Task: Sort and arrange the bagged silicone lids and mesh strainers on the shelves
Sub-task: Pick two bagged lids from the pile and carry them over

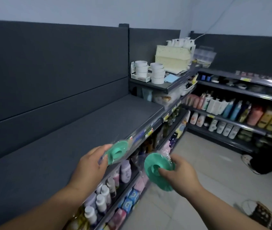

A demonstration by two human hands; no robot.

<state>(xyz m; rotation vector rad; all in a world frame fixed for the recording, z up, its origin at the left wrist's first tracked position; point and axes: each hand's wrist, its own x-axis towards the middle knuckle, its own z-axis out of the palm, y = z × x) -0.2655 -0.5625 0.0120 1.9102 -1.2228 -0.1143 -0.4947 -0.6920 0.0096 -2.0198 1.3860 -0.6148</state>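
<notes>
While the long matte dark-grey shelf [65, 130] stands by, placing seems the step in hand: the left hand [88, 165] grips a round mint-green silicone lid [117, 151] in a crinkly clear bag [122, 138] over its front edge. The right hand [180, 173], out beyond that edge, pinches a second bagged green lid [155, 171]; next, both likely want laying flat on the shelf.

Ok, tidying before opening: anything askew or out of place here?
The right stack of white tubs on the far shelf looks slightly staggered, and a patterned basket sits on the aisle floor. Left hand and right hand each hold a bagged lid.
</notes>
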